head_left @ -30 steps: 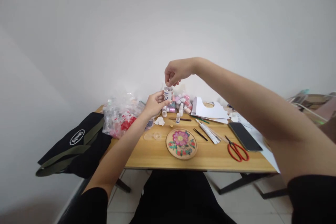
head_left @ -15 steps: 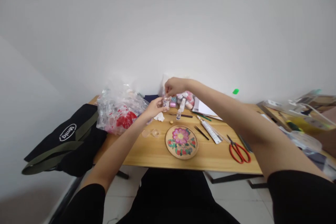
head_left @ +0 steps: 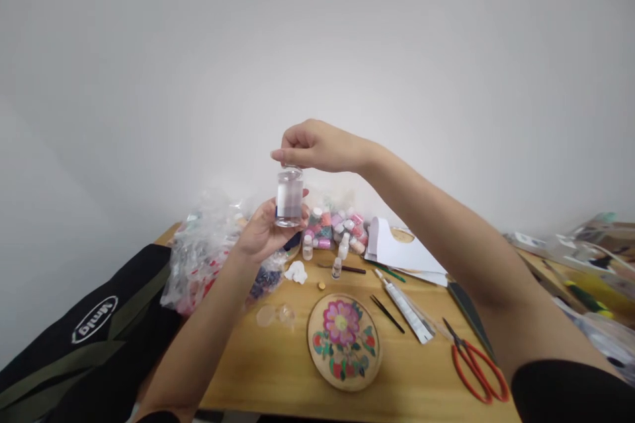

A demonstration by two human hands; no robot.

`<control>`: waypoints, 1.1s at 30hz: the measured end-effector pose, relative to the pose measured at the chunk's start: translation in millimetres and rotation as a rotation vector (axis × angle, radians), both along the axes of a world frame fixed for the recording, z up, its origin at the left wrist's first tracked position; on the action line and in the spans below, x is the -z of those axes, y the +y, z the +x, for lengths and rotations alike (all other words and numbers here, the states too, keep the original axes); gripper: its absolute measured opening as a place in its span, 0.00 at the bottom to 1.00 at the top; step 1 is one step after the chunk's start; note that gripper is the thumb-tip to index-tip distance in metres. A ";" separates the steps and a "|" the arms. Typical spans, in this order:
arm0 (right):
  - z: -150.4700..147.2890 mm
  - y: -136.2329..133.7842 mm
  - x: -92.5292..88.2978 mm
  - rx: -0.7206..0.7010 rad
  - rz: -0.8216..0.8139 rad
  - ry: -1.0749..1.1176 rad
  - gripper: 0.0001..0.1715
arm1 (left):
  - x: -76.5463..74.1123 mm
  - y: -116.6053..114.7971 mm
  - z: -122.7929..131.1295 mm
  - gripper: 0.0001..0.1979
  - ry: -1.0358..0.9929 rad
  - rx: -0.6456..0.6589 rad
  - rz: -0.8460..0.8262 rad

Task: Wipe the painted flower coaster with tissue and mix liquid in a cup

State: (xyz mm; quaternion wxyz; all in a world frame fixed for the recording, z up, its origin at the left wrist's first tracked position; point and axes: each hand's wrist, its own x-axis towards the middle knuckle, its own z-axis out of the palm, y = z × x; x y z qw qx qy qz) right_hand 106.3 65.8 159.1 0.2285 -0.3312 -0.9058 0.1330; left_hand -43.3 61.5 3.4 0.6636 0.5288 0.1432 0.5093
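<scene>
My left hand (head_left: 262, 231) grips a small clear glass bottle (head_left: 289, 198) around its lower part and holds it upright, well above the table. The bottle looks filled with clear liquid. Over its mouth is my right hand (head_left: 320, 145), thumb and fingers pinched at the clear top; what lies between the fingertips is hidden. Nearer to me on the table lies a round wooden disc (head_left: 344, 377) with a painted pink flower and smaller red and green shapes. A tiny yellowish cap (head_left: 321, 286) sits just beyond the disc.
Clear plastic bags (head_left: 208, 244) lie at the left, by a black bag (head_left: 94, 320). Small bottles (head_left: 307, 248) and bagged colored jars (head_left: 352, 228) stand at the back. Tweezers (head_left: 387, 314), a white tube (head_left: 407, 307) and red-handled scissors (head_left: 479, 370) lie to the right.
Both hands have risen with the bottle, closer to my face and slightly left. The view has tilted upward, so the table sits lower in the picture.
</scene>
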 end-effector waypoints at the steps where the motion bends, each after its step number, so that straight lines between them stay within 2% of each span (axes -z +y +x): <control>1: 1.5 -3.6 -4.4 0.013 0.007 -0.010 0.20 | -2.8 -3.3 1.7 0.34 -0.004 -0.002 0.000; 5: 8.5 -19.4 -17.0 0.005 -0.016 -0.003 0.23 | -12.0 -19.8 10.1 0.35 -0.020 -0.002 0.005; 9: 14.3 -31.6 -22.2 0.009 -0.006 -0.007 0.23 | -18.0 -33.9 17.1 0.33 -0.031 0.012 0.036; 12: 19.6 -28.4 -20.0 -0.013 0.034 -0.016 0.20 | -16.6 -31.8 17.1 0.32 -0.019 -0.027 0.067; 14: 24.7 -20.2 -9.5 -0.010 0.059 -0.061 0.18 | -8.7 -23.7 13.5 0.33 0.112 -0.087 0.091; 16: 30.2 -10.5 13.4 0.038 0.086 -0.152 0.14 | 6.9 -14.2 7.0 0.31 0.383 -0.157 0.122; 19: 35.9 -0.8 71.4 0.171 0.124 -0.380 0.12 | 40.8 -6.5 -5.7 0.28 0.911 -0.418 0.253; 21: 36.7 1.5 116.8 0.208 0.092 -0.515 0.14 | 63.8 -9.2 -14.3 0.23 1.028 -0.480 0.248; 23: 35.8 3.2 157.4 0.204 0.054 -0.560 0.14 | 82.3 -16.9 -22.8 0.20 1.079 -0.459 0.237; 25: 34.2 6.3 187.0 0.183 0.030 -0.597 0.14 | 95.3 -26.7 -31.5 0.18 1.116 -0.408 0.232; 28: 31.6 12.7 210.6 0.177 0.010 -0.636 0.16 | 106.7 -41.7 -45.4 0.18 1.165 -0.401 0.224; 33: 26.9 21.2 224.7 0.166 -0.026 -0.666 0.15 | 117.6 -62.8 -65.6 0.20 1.212 -0.396 0.208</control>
